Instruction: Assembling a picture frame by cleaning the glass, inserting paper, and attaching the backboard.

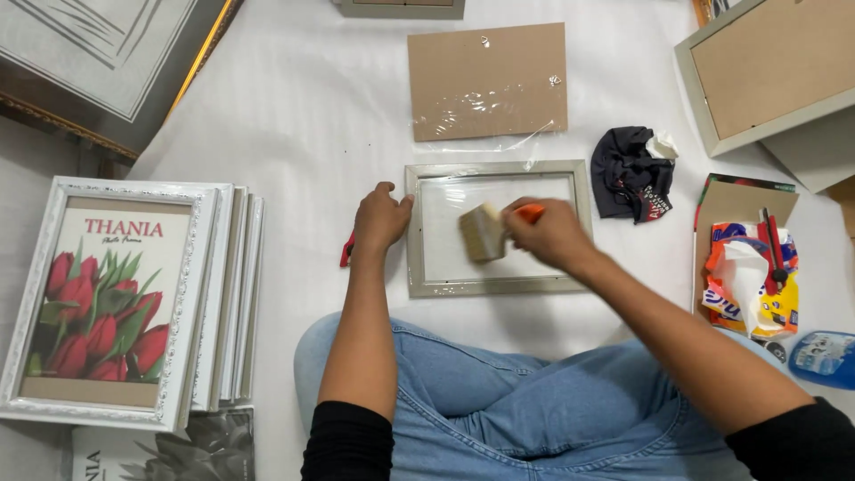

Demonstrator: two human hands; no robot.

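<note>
My left hand [381, 218] presses curled fingers on the grey picture frame [499, 285] edge; my right hand [554, 233] grips 1 orange-handled brush [484, 232] over its glass.

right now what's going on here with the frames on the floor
A person sits cross-legged on a white sheet with a grey picture frame lying flat in front of them. The left hand rests on the frame's left edge. The right hand holds a wide brush with an orange handle on the frame's glass. A wrapped backing board lies just beyond the frame, a dark cloth to its right, and a stack of white frames sits on the left.
</note>
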